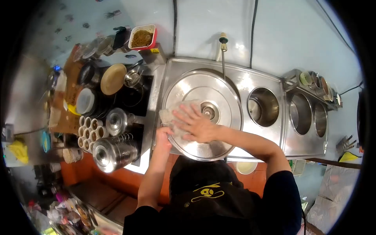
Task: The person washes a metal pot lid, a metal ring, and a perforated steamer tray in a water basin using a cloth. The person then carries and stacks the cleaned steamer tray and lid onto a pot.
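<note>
The right hand, fingers spread, presses a cloth flat on the round metal lid; the left hand curls around its near-left rim.

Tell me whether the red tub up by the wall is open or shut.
Open: the brown food inside the tub shows from above, with no lid over it.

The only view comes from a camera worn on the person's head, facing forward and steeply down from above the dark apron, near enough to take in both forearms, the hands and the whole steel surface within a round, wide-angle frame.
</note>
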Demonstrator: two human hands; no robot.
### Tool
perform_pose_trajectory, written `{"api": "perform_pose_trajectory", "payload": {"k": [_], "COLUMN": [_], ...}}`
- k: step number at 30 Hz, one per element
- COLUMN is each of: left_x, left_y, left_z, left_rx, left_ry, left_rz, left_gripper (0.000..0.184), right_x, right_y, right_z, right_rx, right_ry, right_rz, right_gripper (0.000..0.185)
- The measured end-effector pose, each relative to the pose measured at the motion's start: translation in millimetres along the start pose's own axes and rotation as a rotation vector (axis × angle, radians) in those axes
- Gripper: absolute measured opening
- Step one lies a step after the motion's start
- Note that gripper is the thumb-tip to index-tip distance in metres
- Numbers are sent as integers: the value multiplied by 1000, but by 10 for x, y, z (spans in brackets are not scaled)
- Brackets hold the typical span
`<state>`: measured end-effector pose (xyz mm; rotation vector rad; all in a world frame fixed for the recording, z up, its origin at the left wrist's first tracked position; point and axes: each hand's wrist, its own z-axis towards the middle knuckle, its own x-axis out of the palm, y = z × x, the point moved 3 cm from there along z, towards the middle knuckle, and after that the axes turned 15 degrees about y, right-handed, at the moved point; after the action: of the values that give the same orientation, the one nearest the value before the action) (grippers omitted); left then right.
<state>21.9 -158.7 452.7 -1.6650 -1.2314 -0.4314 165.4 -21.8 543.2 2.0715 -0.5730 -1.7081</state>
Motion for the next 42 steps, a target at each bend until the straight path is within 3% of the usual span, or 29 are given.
{"api": "perform_pose_trajectory", "payload": {"k": [2,4,5,8,10,12,14,16,18,20,22,23,26,28,30,32,34,35,36,38,39,40,42], "left_x": [65,108,84,-24,-177,-426,-396,-271,-246,-72,-78,-145,-169,-342,-327,-281,-197,-188,-184,-215,-155,-77,-196], "left_y": [21,49,31,-29,-97,-159,-213,-251,-241,-213,-239,-263,-402,-565,-782,-1014,-1173,-1204,-1251,-1298,-1292,-1267,-1154], "left_z": [-68,-98,-121,-135,-88,-100,-40,0,106,176,296,373,523,640,614,519,399,353,340,313,250,202,239], "left_rx": [-52,-21,-50,-32,41,131,205,262,317,345,292,268,291,321,395,441,472,472,480,498,476,447,388], "left_ry": [125,264,226,70,4,-29,44,59,68,5,56,62,137,188,259,299,236,246,261,292,280,273,248], "left_rz": [-154,-116,-90,-103,-160,-231,-170,-185,-187,-141,-142,-137,-123,-119,-142,-88,-70,-80,-91,-117,-125,-132,-146], "left_gripper": [81,88,86,80,75,70,69,73,77,79,82,82,83,83,82,80,80,80,80,81,80,80,80], "right_x": [126,-2,-66,-75,-202,-144,229,768,1218,1197,1060,870,1145,990,377,375,679,825,952,739,482,233,162], "right_y": [-33,-173,-255,-896,-1486,-1678,-1612,-1321,-822,-144,251,373,-281,-534,-400,-687,-1294,-1542,-1776,-1712,-1523,-1313,-1451], "right_z": [115,261,325,607,448,17,-351,-706,-798,-707,-580,-522,-451,-497,-748,-983,-1097,-1120,-1184,-1045,-1018,-992,-936], "right_rx": [-208,-268,-301,-120,184,324,453,433,363,340,270,338,533,106,16,89,691,821,629,228,290,214,157], "right_ry": [-3,47,77,-73,-74,-34,-41,-33,-250,-117,-89,-123,-170,-556,-750,-775,-551,-472,-596,-863,-906,-962,-1057], "right_rz": [-240,-368,-424,-406,-147,-105,142,208,685,494,702,882,940,2057,2140,1873,1232,1007,1113,1618,1656,1618,1521], "right_gripper": [63,61,60,57,57,61,58,57,56,56,55,55,53,45,41,37,36,34,34,37,41,38,40]}}
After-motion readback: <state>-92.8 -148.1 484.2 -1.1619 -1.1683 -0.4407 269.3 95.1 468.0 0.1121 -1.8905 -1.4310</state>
